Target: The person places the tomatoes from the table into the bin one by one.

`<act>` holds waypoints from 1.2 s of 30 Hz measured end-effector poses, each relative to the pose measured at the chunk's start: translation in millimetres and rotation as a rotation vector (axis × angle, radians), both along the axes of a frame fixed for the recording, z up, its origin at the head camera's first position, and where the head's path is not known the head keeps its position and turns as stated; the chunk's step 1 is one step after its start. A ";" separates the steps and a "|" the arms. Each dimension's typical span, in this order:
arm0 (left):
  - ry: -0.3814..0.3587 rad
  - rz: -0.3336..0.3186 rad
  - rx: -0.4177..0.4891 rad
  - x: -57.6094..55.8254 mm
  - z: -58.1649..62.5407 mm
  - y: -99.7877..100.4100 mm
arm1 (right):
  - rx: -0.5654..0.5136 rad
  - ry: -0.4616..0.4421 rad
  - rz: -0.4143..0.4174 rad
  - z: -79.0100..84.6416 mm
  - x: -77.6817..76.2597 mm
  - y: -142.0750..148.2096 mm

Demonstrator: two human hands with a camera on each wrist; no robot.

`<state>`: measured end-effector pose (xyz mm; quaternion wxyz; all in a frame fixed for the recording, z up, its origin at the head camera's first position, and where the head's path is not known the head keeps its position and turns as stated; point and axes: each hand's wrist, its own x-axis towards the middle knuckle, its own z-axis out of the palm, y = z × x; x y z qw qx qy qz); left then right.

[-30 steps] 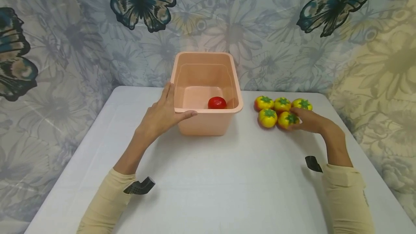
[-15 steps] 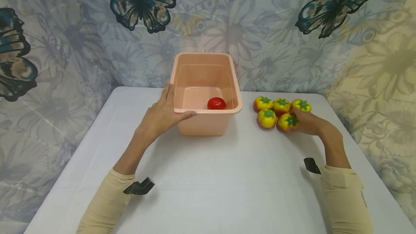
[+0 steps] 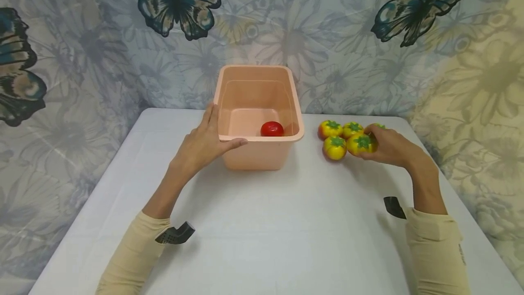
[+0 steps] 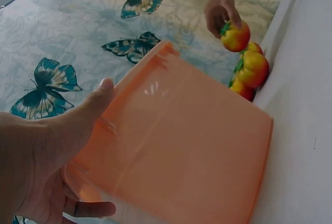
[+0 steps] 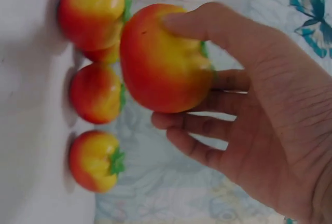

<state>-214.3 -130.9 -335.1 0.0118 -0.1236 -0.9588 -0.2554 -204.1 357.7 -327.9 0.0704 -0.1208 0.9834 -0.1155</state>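
Observation:
At the back middle of the table, a peach plastic bin (image 3: 254, 155) stands with a glossy red tomato (image 3: 272, 129) inside. My left hand (image 3: 199, 147) holds the bin's near left corner, thumb along the front rim and fingers along the left side. To the right, my right hand (image 3: 393, 147) pinches a yellow-and-red toy tomato (image 5: 161, 60) with a green leafy top. This tomato is raised off the table in the right wrist view. Several similar tomatoes, such as one at the front left (image 3: 335, 148), sit close beside it; my right hand partly hides the rearmost right one.
A white cloth covers the table (image 3: 278, 231). Close behind the bin rises a butterfly-and-flower patterned backdrop (image 3: 294, 35). Small dark wrist cameras, such as the left one (image 3: 176, 233), stick out from both beige sleeves.
My right hand has closed round the front right tomato and lifted it slightly off the table. My left hand and the bin have stayed in place.

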 end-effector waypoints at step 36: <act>0.023 0.001 -0.008 -1.3 -0.3 -0.9 | -0.313 0.220 0.145 59.3 -14.8 -105.0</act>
